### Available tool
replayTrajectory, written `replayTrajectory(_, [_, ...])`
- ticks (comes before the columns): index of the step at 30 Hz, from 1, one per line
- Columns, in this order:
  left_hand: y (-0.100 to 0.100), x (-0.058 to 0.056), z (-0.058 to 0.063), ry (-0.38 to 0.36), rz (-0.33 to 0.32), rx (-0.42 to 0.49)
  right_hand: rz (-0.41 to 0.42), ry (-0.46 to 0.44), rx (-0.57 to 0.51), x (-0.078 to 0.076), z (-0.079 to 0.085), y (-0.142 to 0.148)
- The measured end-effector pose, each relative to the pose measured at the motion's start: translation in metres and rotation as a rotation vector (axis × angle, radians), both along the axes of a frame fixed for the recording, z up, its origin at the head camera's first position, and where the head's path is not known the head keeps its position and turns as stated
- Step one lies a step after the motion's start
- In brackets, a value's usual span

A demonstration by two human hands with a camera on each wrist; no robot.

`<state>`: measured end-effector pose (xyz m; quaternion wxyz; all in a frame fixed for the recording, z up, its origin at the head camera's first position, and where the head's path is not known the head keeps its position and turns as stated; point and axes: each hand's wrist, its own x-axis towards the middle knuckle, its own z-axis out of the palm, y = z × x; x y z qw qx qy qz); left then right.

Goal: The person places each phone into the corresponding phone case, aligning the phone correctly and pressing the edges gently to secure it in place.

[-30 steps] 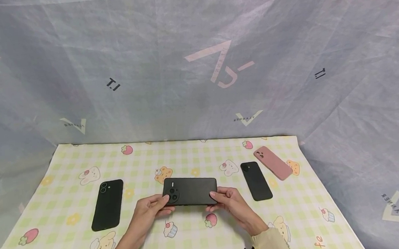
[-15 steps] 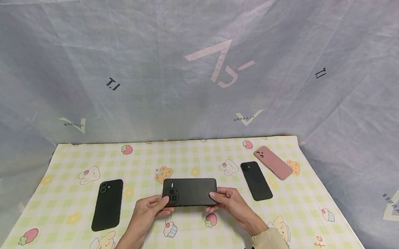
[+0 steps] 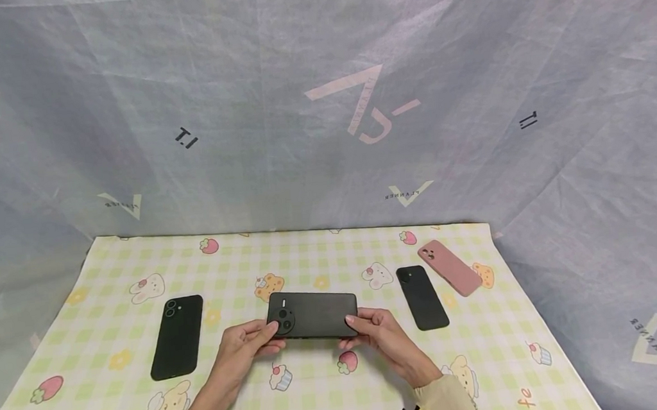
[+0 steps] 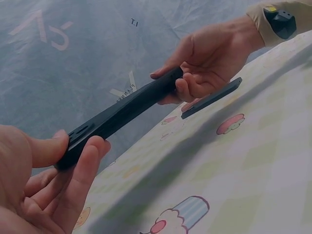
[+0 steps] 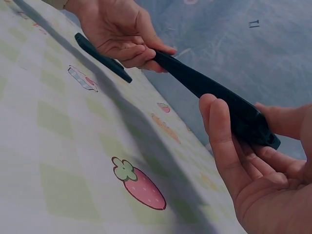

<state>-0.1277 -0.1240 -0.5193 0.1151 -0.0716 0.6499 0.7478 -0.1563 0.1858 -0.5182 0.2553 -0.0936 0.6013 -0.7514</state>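
A black phone [image 3: 320, 315] with a round camera block at its left end is held sideways by both hands, lifted above the table. My left hand [image 3: 242, 353] pinches the camera end, thumb on the back and fingers underneath. At the other end my right hand [image 3: 384, 341] grips it the same way, thumb on top near the corner. Seen edge-on in the left wrist view, the held phone [image 4: 122, 114] hangs over its own shadow on the cloth. The right wrist view shows the phone [image 5: 214, 92] between the fingers of both hands.
A black phone [image 3: 178, 338] with two lenses lies face down on the left. On the right lie a smaller black phone [image 3: 423, 298] and a pink phone [image 3: 450, 269]. A checked cartoon cloth [image 3: 321, 405] covers the table; a grey curtain [image 3: 263, 107] hangs behind.
The held phone tilts very slightly; otherwise both hands and the things on the table stay as they were.
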Motion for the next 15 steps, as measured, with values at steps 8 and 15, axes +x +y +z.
replayTrajectory(8, [0.0027,-0.0017,-0.0023,0.012,-0.040,-0.028,-0.007,0.008,-0.005,0.0002,-0.0006,0.0008])
replayTrajectory(15, [0.0003,-0.0036,-0.0019,0.004,-0.099,-0.052,0.011,0.020,-0.006,0.0005,-0.0004,0.0003])
